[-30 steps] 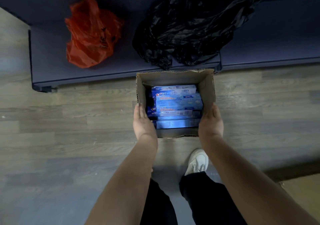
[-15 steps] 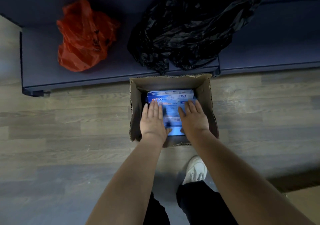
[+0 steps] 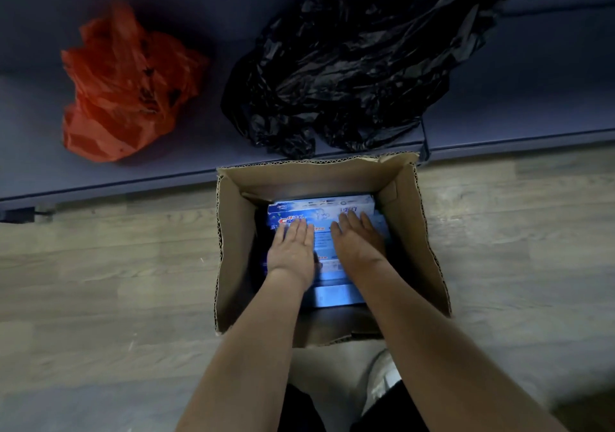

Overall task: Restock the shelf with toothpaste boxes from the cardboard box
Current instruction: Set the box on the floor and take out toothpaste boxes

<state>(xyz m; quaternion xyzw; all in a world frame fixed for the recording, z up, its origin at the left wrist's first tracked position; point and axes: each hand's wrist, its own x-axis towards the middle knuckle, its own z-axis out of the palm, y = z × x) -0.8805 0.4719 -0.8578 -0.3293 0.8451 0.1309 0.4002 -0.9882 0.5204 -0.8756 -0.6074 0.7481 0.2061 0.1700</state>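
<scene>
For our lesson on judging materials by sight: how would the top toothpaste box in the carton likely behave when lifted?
The top toothpaste box looks like thin printed card, so probably stiff but crushable under a hard squeeze. Its glossy face may slip a little under the flat left hand and right hand. Long and flat-sided, it should slide rather than roll.

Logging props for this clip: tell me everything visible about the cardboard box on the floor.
The open brown corrugated cardboard box stands upright on the grey wood-look floor, its far wall against the edge of the dark blue platform. Its top rim looks rough and wavy, with no flaps showing. Inside lie stacked blue toothpaste boxes. The left hand and right hand rest flat on them, fingers straight. Both forearms cross the near rim.
</scene>
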